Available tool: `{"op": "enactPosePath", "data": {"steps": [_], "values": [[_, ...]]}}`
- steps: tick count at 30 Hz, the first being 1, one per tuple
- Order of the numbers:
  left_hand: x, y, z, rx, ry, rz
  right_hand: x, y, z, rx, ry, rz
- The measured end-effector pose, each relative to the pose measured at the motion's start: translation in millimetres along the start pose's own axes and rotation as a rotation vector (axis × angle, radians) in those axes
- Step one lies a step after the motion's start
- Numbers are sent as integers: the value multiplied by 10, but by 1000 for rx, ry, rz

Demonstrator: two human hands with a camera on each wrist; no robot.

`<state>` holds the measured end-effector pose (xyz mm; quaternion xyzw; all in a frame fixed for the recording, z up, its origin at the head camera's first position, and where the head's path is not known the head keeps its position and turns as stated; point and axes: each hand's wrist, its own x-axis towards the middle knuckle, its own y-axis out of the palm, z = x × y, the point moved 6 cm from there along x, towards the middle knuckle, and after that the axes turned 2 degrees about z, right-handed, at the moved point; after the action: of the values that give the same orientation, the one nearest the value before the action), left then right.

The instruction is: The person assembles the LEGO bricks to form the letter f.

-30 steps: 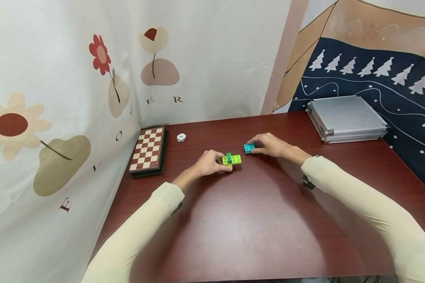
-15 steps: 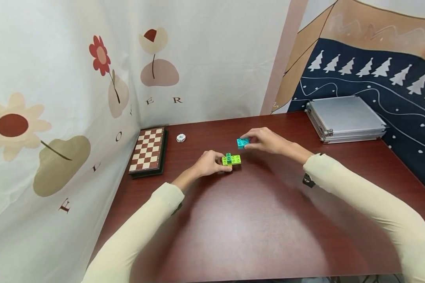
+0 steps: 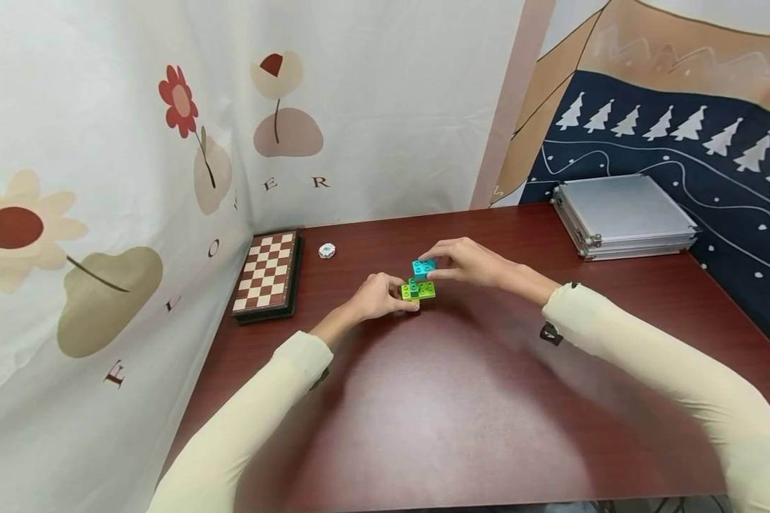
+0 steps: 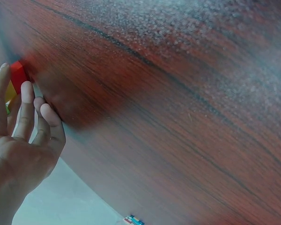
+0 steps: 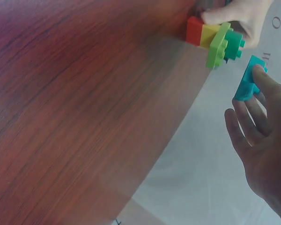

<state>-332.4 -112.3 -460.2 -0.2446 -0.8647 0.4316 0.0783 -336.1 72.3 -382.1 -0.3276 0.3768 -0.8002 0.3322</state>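
My left hand grips a small stack of toy building bricks on the table. In the right wrist view the stack shows a red brick, a yellow brick, a wider lime green brick and a darker green brick in order. My right hand pinches a turquoise brick between thumb and fingers. It hangs just above and behind the stack, apart from it. In the left wrist view, fingers partly hide the red brick.
A folded chessboard box lies at the table's left edge, with a small white patterned disc beside it. Flat silver metal cases are stacked at the back right. Printed curtains stand behind and left of the table.
My right hand has lifted the turquoise brick off the table and brought it left, close over the stack. The left hand and its stack have stayed in place.
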Motion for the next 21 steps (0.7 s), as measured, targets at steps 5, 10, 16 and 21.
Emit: {"op": "enactPosePath", "data": {"steps": [5,10,16,21], "values": [[-9,-2,5,-33,-5,2,29,51,63,-5,-12,6],[-14,-6,1,-38,-4,-1,38,104,81,-37,-11,19],[-17,-1,-3,-36,1,6,28,155,83,-40,-5,29],[-12,-6,11,-28,3,1,41,175,96,-51,-15,27]]}}
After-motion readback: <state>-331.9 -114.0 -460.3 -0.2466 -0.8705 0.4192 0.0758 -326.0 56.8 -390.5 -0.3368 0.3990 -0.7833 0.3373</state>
